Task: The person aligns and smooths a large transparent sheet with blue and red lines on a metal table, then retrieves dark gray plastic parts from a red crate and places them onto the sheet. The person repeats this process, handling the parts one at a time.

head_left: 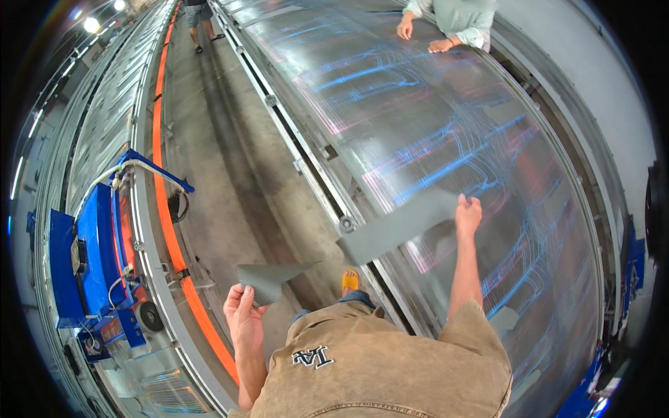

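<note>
My left hand (pixel 244 315) pinches a dark grey-green, dotted piece of fabric (pixel 267 281) between thumb and fingers, over the aisle. Its loose corner points off to the right. Out to the right, my closed right hand (pixel 468 214) grips one end of a longer grey fabric piece (pixel 397 228), blurred in places. That strip stretches left past the near edge of a long table (pixel 348 150). Blue and pink line prints (pixel 446 164) cover grey panels on the table's glossy top.
Across the table stands another person, with one hand (pixel 440 46) on its far edge. A metal rail (pixel 306 167) borders the aisle floor (pixel 223 167). To the left are an orange strip (pixel 162 167), a blue machine (pixel 97 244) and a second long table. Someone walks far up the aisle.
</note>
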`<state>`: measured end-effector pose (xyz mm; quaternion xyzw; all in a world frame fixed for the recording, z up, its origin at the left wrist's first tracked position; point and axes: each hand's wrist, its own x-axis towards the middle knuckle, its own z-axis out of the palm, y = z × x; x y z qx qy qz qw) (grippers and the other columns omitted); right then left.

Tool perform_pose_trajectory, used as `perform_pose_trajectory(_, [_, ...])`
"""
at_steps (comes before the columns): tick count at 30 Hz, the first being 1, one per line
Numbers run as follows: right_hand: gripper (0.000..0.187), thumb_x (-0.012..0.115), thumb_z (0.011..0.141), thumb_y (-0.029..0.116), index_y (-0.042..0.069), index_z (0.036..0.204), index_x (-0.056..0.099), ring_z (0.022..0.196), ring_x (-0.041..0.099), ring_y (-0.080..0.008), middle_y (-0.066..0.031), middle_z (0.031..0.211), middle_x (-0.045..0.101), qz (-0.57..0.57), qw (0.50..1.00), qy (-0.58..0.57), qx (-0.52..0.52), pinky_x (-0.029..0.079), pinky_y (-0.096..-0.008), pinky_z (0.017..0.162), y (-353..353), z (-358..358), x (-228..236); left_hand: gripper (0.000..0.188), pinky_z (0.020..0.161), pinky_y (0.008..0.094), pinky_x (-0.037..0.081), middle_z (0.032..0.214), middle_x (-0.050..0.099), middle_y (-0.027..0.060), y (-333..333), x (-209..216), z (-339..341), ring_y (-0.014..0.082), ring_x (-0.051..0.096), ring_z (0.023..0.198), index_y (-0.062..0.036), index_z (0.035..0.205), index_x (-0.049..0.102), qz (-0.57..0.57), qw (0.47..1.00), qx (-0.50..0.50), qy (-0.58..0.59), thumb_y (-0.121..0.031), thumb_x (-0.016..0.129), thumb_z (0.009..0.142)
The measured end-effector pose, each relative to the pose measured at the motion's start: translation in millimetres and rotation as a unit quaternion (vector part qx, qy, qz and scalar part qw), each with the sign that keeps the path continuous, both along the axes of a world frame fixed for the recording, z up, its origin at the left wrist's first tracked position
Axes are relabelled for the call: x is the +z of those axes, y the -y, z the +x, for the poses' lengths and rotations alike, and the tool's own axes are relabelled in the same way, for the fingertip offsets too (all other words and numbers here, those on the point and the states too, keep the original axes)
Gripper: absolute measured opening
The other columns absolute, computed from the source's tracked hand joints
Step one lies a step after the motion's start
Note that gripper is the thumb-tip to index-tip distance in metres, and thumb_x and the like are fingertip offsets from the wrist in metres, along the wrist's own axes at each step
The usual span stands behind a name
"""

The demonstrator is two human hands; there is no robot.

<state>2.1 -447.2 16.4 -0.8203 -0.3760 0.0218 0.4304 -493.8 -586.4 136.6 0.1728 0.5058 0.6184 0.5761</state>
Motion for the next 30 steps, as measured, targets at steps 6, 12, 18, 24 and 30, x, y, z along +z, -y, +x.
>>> perform_pose_trajectory(6, [0.025,0.069,0.082,0.014,0.001,0.103,0.064,0.075,0.064,-0.0177,-0.0082,0.085,0.068,-0.025,0.895,-0.289,0.339,0.051,-0.03,0.07,-14,-213,88,0.005,0.068,0.0318,0.061,0.092,0.067,0.0051,-64,-5,2,0.0136,0.067,0.079,-0.0046,0.096,0.058,-0.014,0.999,-0.029,-0.001,-0.008,0.059,0.092])
perform_pose_trajectory(12, [0.029,0.074,0.077,0.011,0.0,0.102,0.064,0.082,0.065,-0.0239,-0.012,0.094,0.065,-0.014,0.78,-0.191,0.596,0.051,-0.034,0.068,-34,-351,104,0.005,0.062,0.0277,0.059,0.09,0.067,0.0055,-135,-12,-12,0.0133,0.067,0.076,-0.0042,0.094,0.059,-0.022,0.995,-0.087,0.034,-0.004,0.062,0.09])
perform_pose_trajectory(18, [0.015,0.067,0.081,0.01,-0.001,0.091,0.067,0.066,0.065,-0.0226,-0.0136,0.075,0.065,-0.088,0.801,-0.291,0.515,0.049,-0.0342,0.059,-106,-398,104,0.006,0.062,0.0282,0.058,0.088,0.066,0.0041,-219,-21,-57,0.0119,0.065,0.075,-0.003,0.097,0.061,-0.008,0.987,-0.142,0.076,-0.006,0.062,0.091])
perform_pose_trajectory(24, [0.013,0.063,0.088,0.011,-0.001,0.091,0.068,0.06,0.058,-0.0163,-0.0108,0.069,0.064,-0.124,0.818,-0.255,0.501,0.045,-0.0315,0.056,-166,-443,124,0.011,0.061,0.0231,0.053,0.086,0.066,0.001,-281,-21,-103,0.0071,0.06,0.071,-0.0005,0.097,0.065,-0.005,0.99,-0.139,-0.033,-0.01,0.063,0.091])
perform_pose_trajectory(30, [0.014,0.064,0.09,0.013,0.0,0.084,0.066,0.065,0.048,-0.0059,0.0029,0.068,0.055,-0.108,0.767,-0.418,0.475,0.04,-0.025,0.057,-218,-469,97,0.012,0.063,0.0232,0.054,0.085,0.066,-0.0005,-329,-21,-127,0.0055,0.06,0.073,-0.0013,0.095,0.066,-0.03,0.99,-0.132,-0.043,-0.012,0.065,0.09])
